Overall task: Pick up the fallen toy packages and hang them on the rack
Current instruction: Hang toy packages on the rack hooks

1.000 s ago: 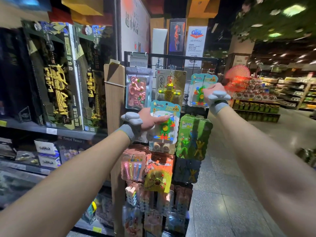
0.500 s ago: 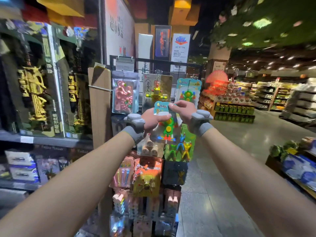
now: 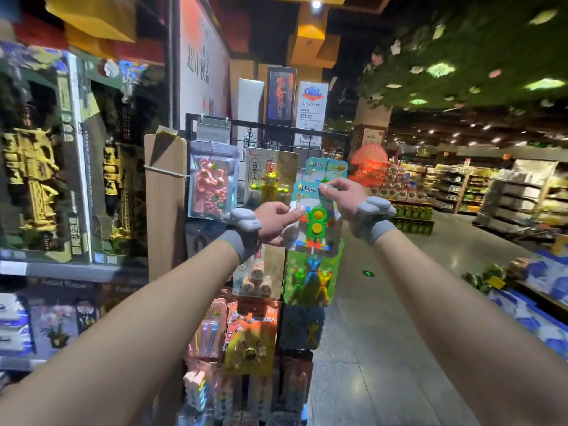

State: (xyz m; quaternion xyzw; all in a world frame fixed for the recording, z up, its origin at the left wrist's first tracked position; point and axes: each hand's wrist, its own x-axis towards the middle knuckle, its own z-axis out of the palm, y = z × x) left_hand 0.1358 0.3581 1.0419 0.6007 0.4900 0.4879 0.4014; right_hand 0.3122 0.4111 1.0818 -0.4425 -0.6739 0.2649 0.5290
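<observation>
The left grip (image 3: 273, 221) holds the package (image 3: 316, 224) by its left edge, and the right grip (image 3: 341, 195) pinches its top. The package is before the rack (image 3: 270, 127), overlapping a hanging twin (image 3: 327, 167).

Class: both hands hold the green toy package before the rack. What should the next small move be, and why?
Probably raise the toy package a little, toward the top of the matching package hanging on the rack. The right hand pinches its top, the left hand steadies its side, and its top lies just below the hanging one's.
</observation>
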